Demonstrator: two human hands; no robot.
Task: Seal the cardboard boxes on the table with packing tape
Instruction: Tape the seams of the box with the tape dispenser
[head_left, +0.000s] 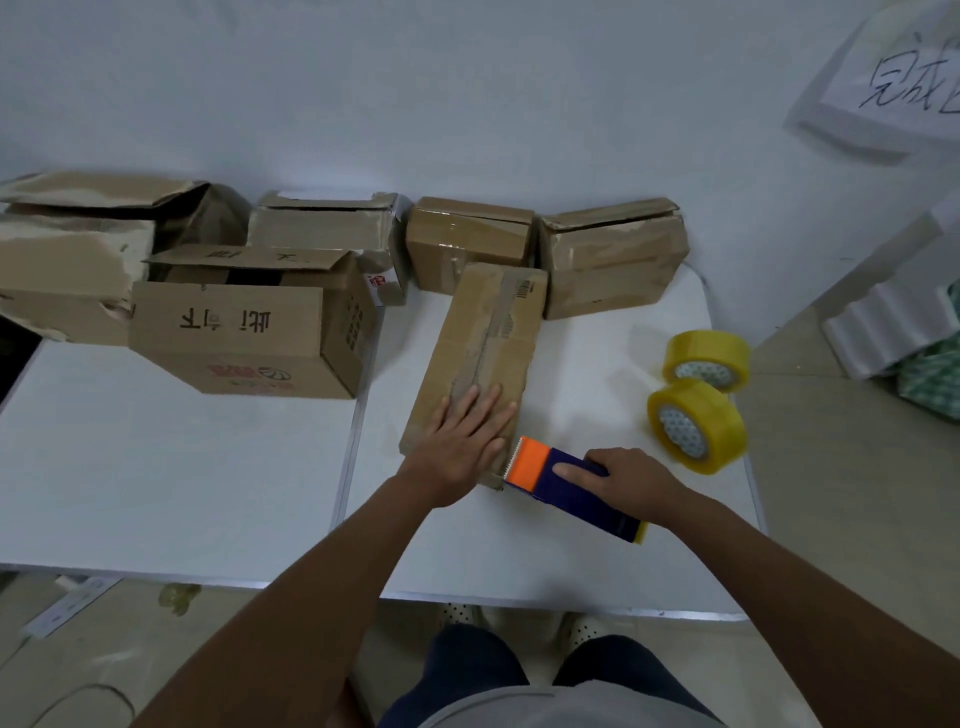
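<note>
A long flat cardboard box (493, 332) lies lengthwise in the middle of the white table (171, 478), its flaps closed with a strip of old tape along the top seam. My left hand (460, 447) presses flat on the near end of this box, fingers straight. My right hand (631, 480) grips a blue tape dispenser (571, 486) with an orange toothed head. The dispenser's head touches the near right corner of the box.
Two yellow tape rolls (706, 358) (693, 423) stand near the table's right edge. A large open box (244, 332) with printed characters sits to the left. Several more boxes (467, 241) line the back wall. White foam pieces (893, 332) lie on the floor at right.
</note>
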